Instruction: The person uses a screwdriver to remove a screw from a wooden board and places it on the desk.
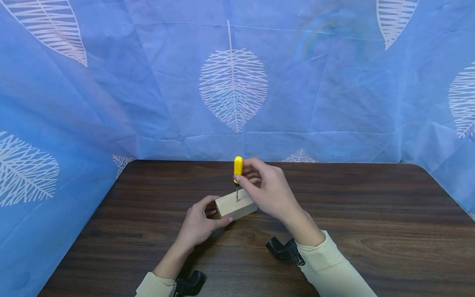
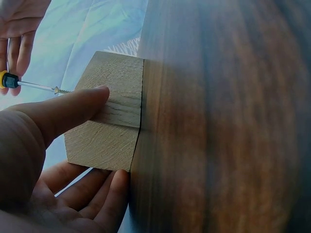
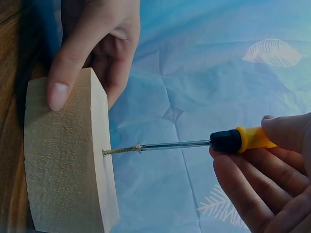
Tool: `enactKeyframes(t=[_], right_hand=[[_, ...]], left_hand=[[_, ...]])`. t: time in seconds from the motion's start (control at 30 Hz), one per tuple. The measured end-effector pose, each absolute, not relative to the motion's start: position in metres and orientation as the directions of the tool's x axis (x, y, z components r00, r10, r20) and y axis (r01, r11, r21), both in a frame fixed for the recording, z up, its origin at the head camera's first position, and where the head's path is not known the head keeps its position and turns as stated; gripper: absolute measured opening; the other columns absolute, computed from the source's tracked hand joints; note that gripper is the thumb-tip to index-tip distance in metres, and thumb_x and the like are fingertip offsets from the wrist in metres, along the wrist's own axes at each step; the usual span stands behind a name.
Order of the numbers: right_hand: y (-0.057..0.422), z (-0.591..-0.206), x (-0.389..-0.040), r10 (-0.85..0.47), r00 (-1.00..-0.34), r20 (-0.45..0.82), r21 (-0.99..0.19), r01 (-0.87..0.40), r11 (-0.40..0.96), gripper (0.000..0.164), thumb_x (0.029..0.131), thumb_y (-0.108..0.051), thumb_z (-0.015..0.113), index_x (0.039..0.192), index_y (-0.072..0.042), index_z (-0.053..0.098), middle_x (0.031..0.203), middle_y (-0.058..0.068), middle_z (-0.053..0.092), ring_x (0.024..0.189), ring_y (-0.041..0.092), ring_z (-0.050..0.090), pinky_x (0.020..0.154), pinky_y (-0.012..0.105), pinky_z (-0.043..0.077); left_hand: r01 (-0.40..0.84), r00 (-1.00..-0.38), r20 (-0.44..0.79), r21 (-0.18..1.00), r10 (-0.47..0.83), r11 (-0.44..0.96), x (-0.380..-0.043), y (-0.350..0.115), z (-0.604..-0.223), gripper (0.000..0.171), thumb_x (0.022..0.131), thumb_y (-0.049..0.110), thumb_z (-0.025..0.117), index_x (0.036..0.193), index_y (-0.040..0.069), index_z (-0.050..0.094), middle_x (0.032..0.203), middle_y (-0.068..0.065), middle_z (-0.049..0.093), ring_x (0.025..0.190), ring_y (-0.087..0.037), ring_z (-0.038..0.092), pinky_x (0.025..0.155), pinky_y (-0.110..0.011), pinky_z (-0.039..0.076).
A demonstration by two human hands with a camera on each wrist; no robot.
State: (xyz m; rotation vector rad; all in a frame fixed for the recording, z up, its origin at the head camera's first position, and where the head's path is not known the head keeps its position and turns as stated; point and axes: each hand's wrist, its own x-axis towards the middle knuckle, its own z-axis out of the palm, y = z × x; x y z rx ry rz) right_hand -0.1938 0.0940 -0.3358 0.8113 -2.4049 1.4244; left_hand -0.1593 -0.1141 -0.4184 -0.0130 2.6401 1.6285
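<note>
A pale wooden block (image 1: pixel 227 205) lies on the table. My left hand (image 1: pixel 199 221) grips its left end, thumb along the near side and fingers behind, as the left wrist view also shows. A brass-coloured screw (image 3: pixel 121 150) stands in the block's top face, with much of its thread above the wood. The steel shaft of a screwdriver (image 3: pixel 175 144) meets the screw's head in line with it. My right hand (image 1: pixel 272 189) pinches the screwdriver's yellow handle (image 1: pixel 238 166) between thumb and fingers, above the block. The shaft stands nearly upright in the head view.
The dark wood-grain table (image 1: pixel 371 206) spreads around the block, its far edge just behind my hands. A blue cloth (image 1: pixel 156 82) with white leaf prints hangs behind and at the sides. Black wrist devices (image 1: pixel 283 249) sit beneath both forearms.
</note>
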Motion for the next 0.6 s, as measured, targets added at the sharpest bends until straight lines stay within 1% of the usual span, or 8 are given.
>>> enactKeyframes(t=[0.2,0.3,0.47,0.6], right_hand=[[0.093,-0.336,-0.193,-0.356,-0.823,0.443,-0.731,-0.561,0.388,0.025,0.101,-0.011,0.076,0.124,-0.006,0.069,0.109,0.006,0.079,0.096,0.016,0.078,0.086,0.026,0.066],[0.091,-0.337,-0.193,-0.354,-0.824,0.442,-0.728,-0.56,0.395,0.023,0.099,-0.012,0.078,0.12,-0.007,0.07,0.106,0.004,0.078,0.093,0.014,0.077,0.085,0.028,0.066],[0.085,-0.339,-0.194,-0.349,-0.814,0.464,-0.694,-0.579,0.428,0.019,0.097,-0.022,0.083,0.109,-0.013,0.072,0.099,-0.001,0.079,0.087,0.009,0.075,0.076,0.027,0.065],[0.081,-0.34,-0.195,-0.34,-0.808,0.481,-0.67,-0.589,0.452,0.02,0.095,-0.027,0.085,0.106,-0.014,0.074,0.097,0.0,0.079,0.084,0.007,0.074,0.073,0.024,0.063]], left_hand=[[-0.033,-0.999,-0.044,0.89,0.014,0.454,-0.16,-0.114,-0.419,0.05,0.085,0.02,0.094,0.13,0.016,0.073,0.128,-0.01,0.074,0.123,-0.032,0.071,0.108,-0.051,0.06],[-0.038,-0.999,-0.048,0.89,0.011,0.454,-0.16,-0.114,-0.419,0.049,0.085,0.02,0.094,0.13,0.017,0.073,0.128,-0.009,0.074,0.123,-0.031,0.07,0.109,-0.05,0.06],[-0.04,-0.999,-0.051,0.888,0.011,0.458,-0.161,-0.113,-0.42,0.048,0.085,0.021,0.094,0.128,0.017,0.073,0.128,-0.008,0.074,0.123,-0.03,0.07,0.109,-0.05,0.06],[-0.039,-0.999,-0.051,0.886,0.013,0.462,-0.161,-0.114,-0.42,0.048,0.085,0.021,0.094,0.129,0.017,0.073,0.129,-0.008,0.073,0.124,-0.03,0.07,0.109,-0.05,0.06]])
